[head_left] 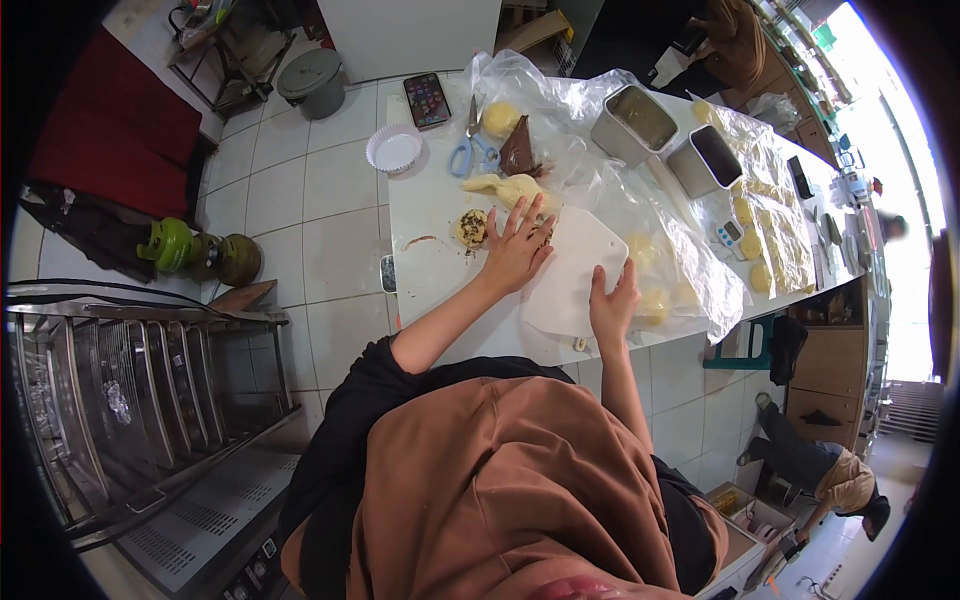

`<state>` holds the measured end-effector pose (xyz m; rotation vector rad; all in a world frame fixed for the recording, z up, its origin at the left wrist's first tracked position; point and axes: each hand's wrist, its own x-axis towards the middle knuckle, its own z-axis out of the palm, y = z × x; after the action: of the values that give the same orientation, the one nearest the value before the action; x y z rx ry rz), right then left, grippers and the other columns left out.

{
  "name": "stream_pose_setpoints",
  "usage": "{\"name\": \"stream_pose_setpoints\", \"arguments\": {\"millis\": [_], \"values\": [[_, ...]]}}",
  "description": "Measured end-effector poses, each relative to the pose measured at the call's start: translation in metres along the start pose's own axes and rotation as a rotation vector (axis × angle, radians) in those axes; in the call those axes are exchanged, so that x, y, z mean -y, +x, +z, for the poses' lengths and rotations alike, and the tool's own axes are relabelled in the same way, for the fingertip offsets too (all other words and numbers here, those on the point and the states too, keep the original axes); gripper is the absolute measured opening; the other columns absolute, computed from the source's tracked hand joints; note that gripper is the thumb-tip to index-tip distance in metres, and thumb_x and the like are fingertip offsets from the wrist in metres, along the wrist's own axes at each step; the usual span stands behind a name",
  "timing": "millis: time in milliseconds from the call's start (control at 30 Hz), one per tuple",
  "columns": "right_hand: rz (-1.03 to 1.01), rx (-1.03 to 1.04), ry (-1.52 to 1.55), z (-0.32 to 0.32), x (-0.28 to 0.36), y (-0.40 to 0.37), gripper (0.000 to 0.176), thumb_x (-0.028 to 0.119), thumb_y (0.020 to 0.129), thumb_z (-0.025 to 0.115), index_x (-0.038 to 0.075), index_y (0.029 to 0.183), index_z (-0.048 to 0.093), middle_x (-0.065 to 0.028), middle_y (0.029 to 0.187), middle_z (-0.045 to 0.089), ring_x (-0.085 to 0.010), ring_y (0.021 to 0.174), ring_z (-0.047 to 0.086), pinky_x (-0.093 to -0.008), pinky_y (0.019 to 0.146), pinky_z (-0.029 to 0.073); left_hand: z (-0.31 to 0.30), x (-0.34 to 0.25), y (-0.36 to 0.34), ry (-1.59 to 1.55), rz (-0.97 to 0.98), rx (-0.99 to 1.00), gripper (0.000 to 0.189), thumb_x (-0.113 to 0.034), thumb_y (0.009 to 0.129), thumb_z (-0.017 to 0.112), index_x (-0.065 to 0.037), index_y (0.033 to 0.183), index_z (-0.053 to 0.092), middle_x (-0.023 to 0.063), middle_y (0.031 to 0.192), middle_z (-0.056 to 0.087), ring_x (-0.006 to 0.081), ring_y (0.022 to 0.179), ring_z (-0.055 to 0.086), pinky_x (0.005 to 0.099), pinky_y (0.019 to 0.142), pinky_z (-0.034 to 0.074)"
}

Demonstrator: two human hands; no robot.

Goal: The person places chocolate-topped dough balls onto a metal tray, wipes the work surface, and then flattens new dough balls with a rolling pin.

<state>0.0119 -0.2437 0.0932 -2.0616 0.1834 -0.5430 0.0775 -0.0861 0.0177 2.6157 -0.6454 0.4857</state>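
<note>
Your left hand (515, 245) lies open, fingers spread, at the left edge of the board (572, 285), the dough (471, 228) just left of it and farther from your right hand (612, 300), which touches the board's right edge, grip unclear.

Phone (427, 100), scissors (470, 150) and a fluted dish (394, 149), perhaps paper, lie close together.
</note>
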Motion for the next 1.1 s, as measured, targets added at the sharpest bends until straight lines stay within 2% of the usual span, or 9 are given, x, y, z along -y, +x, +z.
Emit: {"name": "stream_pose_setpoints", "arguments": {"millis": [100, 300, 400, 500, 600, 700, 800, 900, 1100], "values": [[0.033, 0.026, 0.000, -0.003, -0.004, -0.002, 0.022, 0.001, 0.080, 0.056, -0.004, 0.100, 0.049, -0.0204, 0.085, 0.062, -0.0298, 0.077, 0.064, -0.0336, 0.067, 0.047, 0.000, -0.004, -0.007, -0.138, 0.029, -0.029, 0.045, -0.035, 0.088, 0.046, -0.023, 0.131, 0.045, 0.0093, 0.149, 0.017, 0.0276, 0.136, 0.012, 0.0596, 0.101, 0.000], [0.021, 0.049, -0.009, -0.006, -0.014, -0.005, 0.023, 0.002, 0.081, 0.057, -0.004, 0.101, 0.049, -0.0202, 0.086, 0.062, -0.0288, 0.079, 0.064, -0.0338, 0.068, 0.047, 0.000, -0.001, -0.017, -0.050, -0.040, -0.034, 0.042, -0.033, 0.089, 0.046, -0.025, 0.130, 0.045, 0.0095, 0.148, 0.018, 0.0283, 0.136, 0.012, 0.0574, 0.101, -0.004], [0.022, 0.087, 0.000, -0.009, -0.009, -0.005, 0.025, 0.003, 0.081, 0.058, -0.004, 0.104, 0.049, -0.0198, 0.088, 0.063, -0.0280, 0.081, 0.064, -0.0331, 0.069, 0.047, -0.002, -0.003, -0.018, -0.091, 0.009, -0.079, 0.039, -0.032, 0.089, 0.046, -0.026, 0.127, 0.050, 0.0099, 0.148, 0.020, 0.0288, 0.135, 0.013, 0.0563, 0.102, -0.003], [-0.015, 0.089, 0.008, -0.011, -0.007, -0.005, 0.027, 0.003, 0.082, 0.057, -0.004, 0.107, 0.049, -0.0186, 0.088, 0.063, -0.0247, 0.082, 0.063, -0.0316, 0.070, 0.047, -0.004, -0.001, -0.017, -0.077, -0.034, -0.101, 0.033, -0.033, 0.089, 0.045, -0.024, 0.118, 0.058, 0.0097, 0.148, 0.020, 0.0293, 0.134, 0.015, 0.0548, 0.102, 0.001], [0.011, 0.092, 0.043, -0.015, -0.008, -0.004, 0.028, 0.002, 0.082, 0.057, -0.005, 0.108, 0.049, -0.0172, 0.088, 0.063, -0.0203, 0.081, 0.062, -0.0301, 0.071, 0.047, -0.007, 0.004, -0.012, -0.215, -0.097, -0.215, 0.024, -0.029, 0.086, 0.052, -0.022, 0.103, 0.067, 0.0064, 0.142, 0.033, 0.0270, 0.129, 0.026, 0.0495, 0.101, 0.010], [0.060, 0.101, 0.035, -0.022, -0.002, 0.000, 0.027, 0.002, 0.082, 0.057, -0.005, 0.107, 0.050, -0.0161, 0.087, 0.062, -0.0171, 0.080, 0.061, -0.0289, 0.070, 0.047, -0.009, 0.008, -0.005, -0.239, -0.069, -0.315, 0.014, -0.024, 0.080, 0.062, -0.020, 0.090, 0.070, 0.0000, 0.117, 0.057, 0.0199, 0.113, 0.043, 0.0432, 0.095, 0.019], [0.111, 0.121, 0.049, -0.026, 0.002, 0.002, 0.026, 0.001, 0.082, 0.057, -0.005, 0.107, 0.050, -0.0153, 0.086, 0.063, -0.0160, 0.080, 0.060, -0.0283, 0.070, 0.046, -0.010, 0.009, 0.000, -0.206, -0.068, -0.293, 0.008, -0.021, 0.074, 0.069, -0.020, 0.082, 0.070, -0.0063, 0.082, 0.065, 0.0147, 0.093, 0.051, 0.0383, 0.086, 0.024], [0.054, 0.107, 0.063, -0.024, -0.002, 0.004, 0.026, 0.001, 0.082, 0.057, -0.005, 0.107, 0.050, -0.0150, 0.086, 0.063, -0.0159, 0.080, 0.060, -0.0282, 0.070, 0.046, -0.013, 0.006, 0.005, -0.195, -0.066, -0.329, 0.010, -0.026, 0.075, 0.068, -0.020, 0.082, 0.070, -0.0070, 0.068, 0.062, 0.0134, 0.085, 0.051, 0.0379, 0.084, 0.024], [0.006, 0.112, 0.048, -0.022, -0.003, 0.004, 0.027, 0.000, 0.081, 0.057, -0.005, 0.106, 0.050, -0.0162, 0.085, 0.063, -0.0176, 0.078, 0.060, -0.0295, 0.070, 0.046, -0.009, -0.003, 0.009, -0.142, -0.119, -0.332, 0.012, -0.027, 0.079, 0.063, -0.016, 0.080, 0.069, -0.0047, 0.082, 0.062, 0.0159, 0.093, 0.048, 0.0398, 0.084, 0.023]]}}
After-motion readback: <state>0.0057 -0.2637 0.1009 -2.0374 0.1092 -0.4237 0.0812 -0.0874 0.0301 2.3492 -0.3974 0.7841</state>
